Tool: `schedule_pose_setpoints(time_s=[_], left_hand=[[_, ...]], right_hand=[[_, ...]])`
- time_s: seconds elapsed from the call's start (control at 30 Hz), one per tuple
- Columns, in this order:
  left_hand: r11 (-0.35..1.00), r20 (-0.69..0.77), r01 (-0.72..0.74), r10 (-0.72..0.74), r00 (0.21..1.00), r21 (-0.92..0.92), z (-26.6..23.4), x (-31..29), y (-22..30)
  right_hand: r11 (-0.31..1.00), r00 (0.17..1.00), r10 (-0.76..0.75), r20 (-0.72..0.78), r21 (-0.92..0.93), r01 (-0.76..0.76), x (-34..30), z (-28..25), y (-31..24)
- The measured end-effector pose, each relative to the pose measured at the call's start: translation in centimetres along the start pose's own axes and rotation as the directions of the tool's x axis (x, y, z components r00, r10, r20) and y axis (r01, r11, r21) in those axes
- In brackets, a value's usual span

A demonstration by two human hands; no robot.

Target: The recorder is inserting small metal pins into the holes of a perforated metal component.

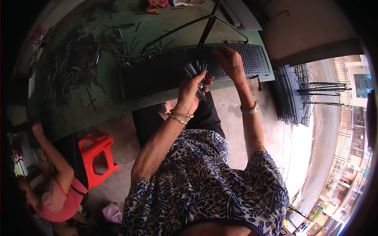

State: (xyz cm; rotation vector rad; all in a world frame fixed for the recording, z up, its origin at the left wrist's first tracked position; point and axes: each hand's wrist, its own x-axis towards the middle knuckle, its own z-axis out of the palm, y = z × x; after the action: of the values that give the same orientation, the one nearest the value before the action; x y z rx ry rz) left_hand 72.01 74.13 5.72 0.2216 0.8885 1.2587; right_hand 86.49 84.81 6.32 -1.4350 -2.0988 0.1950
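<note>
My left hand (191, 89) grips a bundle of short dark metal pins (197, 70) that fan out above its fingers. It hovers at the near edge of a long black perforated mesh tray (157, 74) lying on a green table (98, 106). My right hand (229, 61) rests on the tray's right part with fingers curled down onto the mesh; whether it pinches a pin is hidden. Bangles circle my left wrist, a watch my right.
A large heap of loose dark pins (75, 63) covers the table's left side. A black wire stand (204, 27) rises behind the tray. A stack of mesh racks (293, 94) stands at the right. A red plastic stool (96, 157) and another person (55, 185) are at lower left.
</note>
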Motion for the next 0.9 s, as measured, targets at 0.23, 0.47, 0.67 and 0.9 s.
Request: schedule_pose_setpoints(time_s=[0.23,0.47,0.67,0.9], left_hand=[[0.999,0.001,-0.001,0.001,1.0,0.048,0.2,0.0,-0.2],[0.997,-0.024,0.059,-0.061,0.998,-0.055,0.7,0.0,0.2],[0.997,-0.005,0.074,-0.074,0.997,0.022,0.8,0.4,-0.2],[0.998,0.016,0.058,-0.058,0.998,-0.017,0.4,0.4,-0.4]], right_hand=[[0.558,0.843,-0.079,0.532,0.724,-0.405,-2.2,-3.6,-3.1],[0.978,0.963,0.074,-0.259,0.205,-0.02,1.1,-0.2,0.8],[0.98,0.941,-0.016,-0.338,0.181,0.082,2.2,2.2,3.2],[0.978,0.974,0.07,-0.214,0.206,-0.025,2.5,1.7,2.6]])
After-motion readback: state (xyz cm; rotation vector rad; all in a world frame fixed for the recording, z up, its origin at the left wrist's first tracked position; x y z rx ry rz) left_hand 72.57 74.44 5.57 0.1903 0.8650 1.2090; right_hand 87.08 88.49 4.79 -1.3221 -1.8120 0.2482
